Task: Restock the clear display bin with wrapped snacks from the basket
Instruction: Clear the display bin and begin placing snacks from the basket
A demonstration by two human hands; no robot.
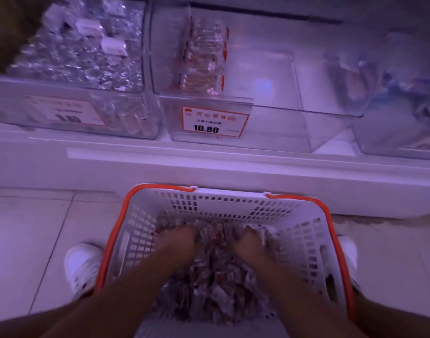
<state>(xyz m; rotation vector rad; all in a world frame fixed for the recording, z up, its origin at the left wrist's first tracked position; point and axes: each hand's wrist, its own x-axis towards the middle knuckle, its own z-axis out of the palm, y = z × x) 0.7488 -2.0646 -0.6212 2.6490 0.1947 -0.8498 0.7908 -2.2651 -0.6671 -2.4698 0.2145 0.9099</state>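
Observation:
A white basket [304, 240] with orange handles stands on the floor in front of the shelf, filled with wrapped snacks [216, 284]. Both my hands are down in that pile. My left hand [178, 241] and my right hand [249, 243] have their fingertips buried among the wrappers, so the fingers are hidden. Above, the clear display bin [270, 76] with the 10.80 price tag [215, 121] holds a short row of the same red-and-clear snacks [204, 57] along its left side; the rest of its floor is bare.
A bin of silver-wrapped sweets [75, 57] sits to the left of the display bin and a bin of blue-wrapped items [391, 81] to the right. The white shelf ledge [209, 162] runs between bins and basket. My white shoes [83, 264] flank the basket.

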